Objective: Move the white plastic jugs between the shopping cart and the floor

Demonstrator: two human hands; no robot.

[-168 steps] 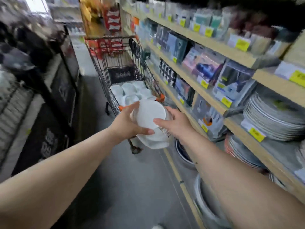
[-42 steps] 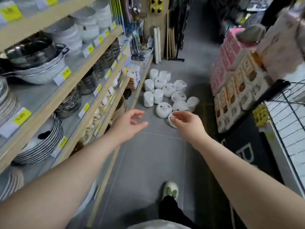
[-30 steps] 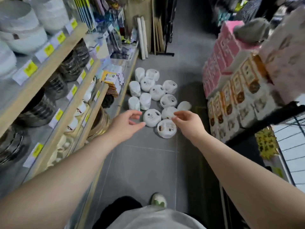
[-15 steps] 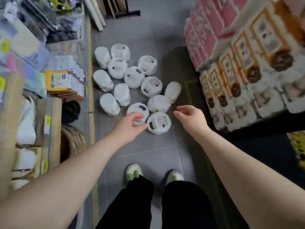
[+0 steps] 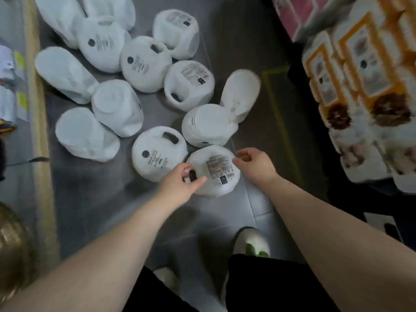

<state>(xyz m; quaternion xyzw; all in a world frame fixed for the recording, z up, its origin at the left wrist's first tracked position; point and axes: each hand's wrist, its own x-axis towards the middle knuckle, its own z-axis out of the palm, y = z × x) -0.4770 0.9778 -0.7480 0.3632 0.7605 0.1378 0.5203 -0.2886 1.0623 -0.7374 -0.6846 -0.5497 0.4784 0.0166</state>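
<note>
Both hands dropped to the nearest white plastic jug [image 5: 213, 171] lying on the grey floor [image 5: 94, 199], left hand [image 5: 180, 184] and right hand [image 5: 255, 166] fingers spread, unclamped; a careless grab could knock neighbouring jugs.

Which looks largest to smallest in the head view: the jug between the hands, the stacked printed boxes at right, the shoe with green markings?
1. Stacked printed boxes, clearly largest.
2. Jug between the hands.
3. Shoe with green markings, though it is partly hidden by the trouser leg, so its rank against the jug is unsure.
</note>
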